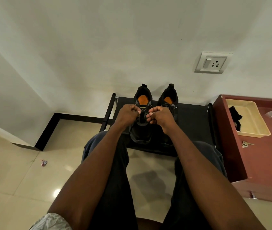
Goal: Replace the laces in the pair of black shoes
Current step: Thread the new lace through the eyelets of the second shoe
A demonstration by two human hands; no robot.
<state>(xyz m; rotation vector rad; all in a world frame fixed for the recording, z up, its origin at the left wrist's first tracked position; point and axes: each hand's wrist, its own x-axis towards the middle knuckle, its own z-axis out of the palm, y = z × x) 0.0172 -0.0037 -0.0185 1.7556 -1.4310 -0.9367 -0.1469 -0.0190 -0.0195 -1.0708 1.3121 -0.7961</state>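
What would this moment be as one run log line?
stage: lacing left shoe | left hand: pinching lace | right hand: pinching lace | right shoe: untouched on rack

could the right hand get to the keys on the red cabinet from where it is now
Probably yes. The keys lie in the open on the red cabinet top, just right of the right hand, with nothing between. But that hand is now pinching a lace on the left shoe and would have to let go first.

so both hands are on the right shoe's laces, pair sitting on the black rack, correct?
Not quite. The head view shows the left hand and right hand working the laces of the left shoe, not the right shoe. The pair does sit on the black rack.
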